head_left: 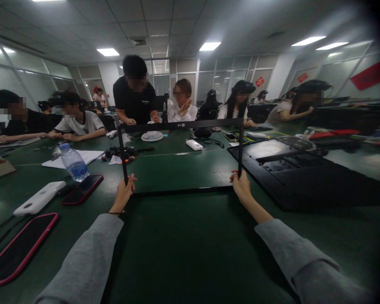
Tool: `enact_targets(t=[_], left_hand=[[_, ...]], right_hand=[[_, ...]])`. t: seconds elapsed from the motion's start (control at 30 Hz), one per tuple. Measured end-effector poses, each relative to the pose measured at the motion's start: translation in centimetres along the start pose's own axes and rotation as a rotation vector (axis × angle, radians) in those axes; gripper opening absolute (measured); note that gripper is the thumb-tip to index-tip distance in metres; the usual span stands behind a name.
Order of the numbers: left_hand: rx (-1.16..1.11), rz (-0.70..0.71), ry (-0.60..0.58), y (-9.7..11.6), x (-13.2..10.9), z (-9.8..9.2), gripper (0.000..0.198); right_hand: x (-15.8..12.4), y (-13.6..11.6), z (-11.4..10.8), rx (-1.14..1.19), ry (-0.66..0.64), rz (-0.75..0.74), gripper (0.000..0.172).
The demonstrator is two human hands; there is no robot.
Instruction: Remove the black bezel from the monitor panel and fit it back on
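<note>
Thin black rectangular plastic frame point(158, 126), "LG" mark on its top bar, is up in front of the wearer, roughly upright, above the dark green tabletop point(190, 245). Left hand point(124, 194) grips it at the lower left corner, right hand point(242, 185) grips the right side bar near the bottom; fingers wrapped on both. Can't tell whether the bottom bar touches the tabletop. Top corners unsupported.

Nearby: clear plastic bottle with blue cap point(73, 162) left of the left hand, dark phone with red edge point(82, 190) just beside it, white rectangular power bank point(39, 198) further left. Large flat black panel point(329, 181) lies right of the right hand. White round fan point(152, 136) sits beyond the frame.

Risks, my judgement: bars look slim, so uneven pull between the hands could twist or crack a corner. Holding only low down, the frame could tip forward or back if either grip slackens. Swinging it left could knock over the bottle, probably onto the red-edged phone; cause would be the tight space on that side. Swinging right could catch the panel edge and scratch or snag. Tilting it away might hit the fan.
</note>
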State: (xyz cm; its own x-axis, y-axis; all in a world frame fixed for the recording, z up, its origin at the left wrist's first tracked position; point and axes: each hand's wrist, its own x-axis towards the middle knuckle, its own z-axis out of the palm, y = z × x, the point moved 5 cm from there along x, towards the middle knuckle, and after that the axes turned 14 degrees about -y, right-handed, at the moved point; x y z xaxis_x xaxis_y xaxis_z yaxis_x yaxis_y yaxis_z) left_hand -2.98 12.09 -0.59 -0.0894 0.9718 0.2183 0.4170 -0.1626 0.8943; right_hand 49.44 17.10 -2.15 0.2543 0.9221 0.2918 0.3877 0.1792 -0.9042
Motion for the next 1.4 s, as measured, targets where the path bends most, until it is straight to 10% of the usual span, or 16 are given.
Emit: enact_targets(t=[1.4], left_hand=[[-0.001, -0.012, 0.035, 0.2, -0.2, 0.0, 0.064]], right_hand=[[0.1, 0.0, -0.3, -0.165, 0.014, -0.01, 0.028]])
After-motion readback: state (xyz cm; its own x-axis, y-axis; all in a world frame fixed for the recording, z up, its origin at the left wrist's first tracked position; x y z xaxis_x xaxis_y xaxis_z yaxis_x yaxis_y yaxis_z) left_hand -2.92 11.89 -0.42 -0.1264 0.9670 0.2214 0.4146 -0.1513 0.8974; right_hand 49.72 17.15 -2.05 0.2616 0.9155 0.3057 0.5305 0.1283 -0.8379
